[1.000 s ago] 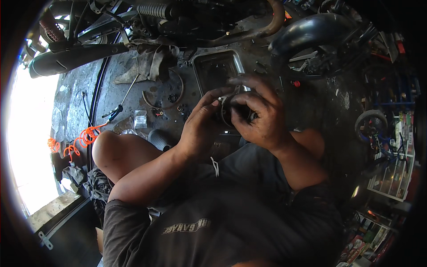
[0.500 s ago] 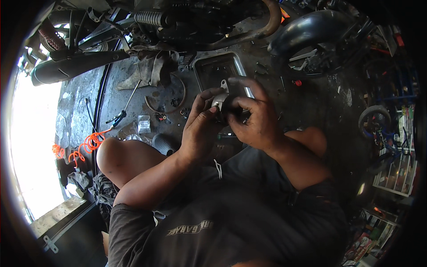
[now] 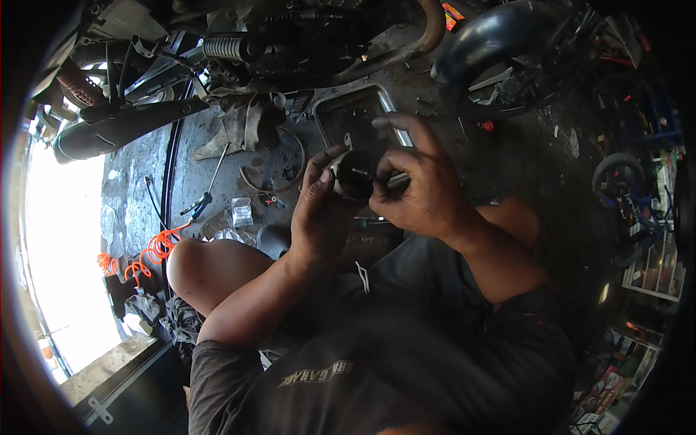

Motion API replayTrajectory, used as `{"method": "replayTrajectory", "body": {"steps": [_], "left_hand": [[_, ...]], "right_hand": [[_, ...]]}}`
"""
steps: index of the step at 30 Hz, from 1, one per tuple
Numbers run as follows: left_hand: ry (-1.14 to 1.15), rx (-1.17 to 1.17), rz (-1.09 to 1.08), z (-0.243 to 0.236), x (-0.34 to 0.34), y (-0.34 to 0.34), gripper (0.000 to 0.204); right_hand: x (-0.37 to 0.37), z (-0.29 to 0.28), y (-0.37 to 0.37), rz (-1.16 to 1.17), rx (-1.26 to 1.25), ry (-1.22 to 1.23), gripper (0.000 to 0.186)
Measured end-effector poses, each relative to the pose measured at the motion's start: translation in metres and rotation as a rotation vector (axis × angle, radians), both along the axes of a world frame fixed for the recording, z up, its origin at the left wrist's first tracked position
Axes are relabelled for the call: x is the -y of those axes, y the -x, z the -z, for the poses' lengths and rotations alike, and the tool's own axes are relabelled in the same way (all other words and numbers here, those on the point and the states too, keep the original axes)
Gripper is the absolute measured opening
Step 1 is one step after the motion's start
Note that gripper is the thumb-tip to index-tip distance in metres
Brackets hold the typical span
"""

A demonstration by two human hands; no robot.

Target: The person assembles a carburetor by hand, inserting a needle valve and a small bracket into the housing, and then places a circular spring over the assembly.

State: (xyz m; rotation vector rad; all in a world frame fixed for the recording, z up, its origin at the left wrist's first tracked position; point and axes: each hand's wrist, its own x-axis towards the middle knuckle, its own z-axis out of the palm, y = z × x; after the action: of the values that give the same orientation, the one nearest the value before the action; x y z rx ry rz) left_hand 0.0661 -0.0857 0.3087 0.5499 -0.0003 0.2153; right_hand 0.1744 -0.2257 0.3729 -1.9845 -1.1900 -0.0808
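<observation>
Held up in front of me is a short, round metal housing (image 3: 351, 194) with a small holed mounting ear on its far side. Its dark, hollow end faces me, and a thin shiny rod shows inside. My left hand (image 3: 313, 214) is closed around its left side, thumb and index finger on the wall. At the right rim, thumb and index finger of my right hand (image 3: 431, 192) are pinched together, while another finger stretches out beyond. A bit of shiny metal shows by those fingertips; I cannot make out what it is. Behind the hands lies a metal tray (image 3: 319, 110).
A motorcycle (image 3: 290, 65) spans the far side, its exhaust muffler (image 3: 123, 130) to the left. A tyre (image 3: 493, 43) lies at far right. Left on the floor are a rag (image 3: 243, 127), an air blow gun (image 3: 199, 205) with an orange coiled hose (image 3: 161, 246), and a plastic bag (image 3: 241, 212).
The housing has turned so its hollow end now faces me. My right fingers have shifted from wrapping its right side to pinching at the rim. The view has shifted slightly.
</observation>
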Motion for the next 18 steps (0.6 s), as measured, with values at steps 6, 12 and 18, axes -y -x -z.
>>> {"method": "replayTrajectory", "body": {"steps": [6,12,18], "left_hand": [[-0.113,-0.290,-0.100,-0.001,-0.004,0.004,0.035],[-0.314,-0.488,-0.092,-0.020,-0.006,0.002,0.024],[-0.482,-0.307,-0.011,-0.024,-0.006,0.010,0.024]], "right_hand": [[0.006,-0.012,-0.006,-0.058,-0.144,-0.011,0.016],[0.011,-0.012,-0.010,-0.068,-0.222,-0.060,0.018],[0.010,-0.013,-0.009,-0.106,-0.207,0.005,0.019]]}}
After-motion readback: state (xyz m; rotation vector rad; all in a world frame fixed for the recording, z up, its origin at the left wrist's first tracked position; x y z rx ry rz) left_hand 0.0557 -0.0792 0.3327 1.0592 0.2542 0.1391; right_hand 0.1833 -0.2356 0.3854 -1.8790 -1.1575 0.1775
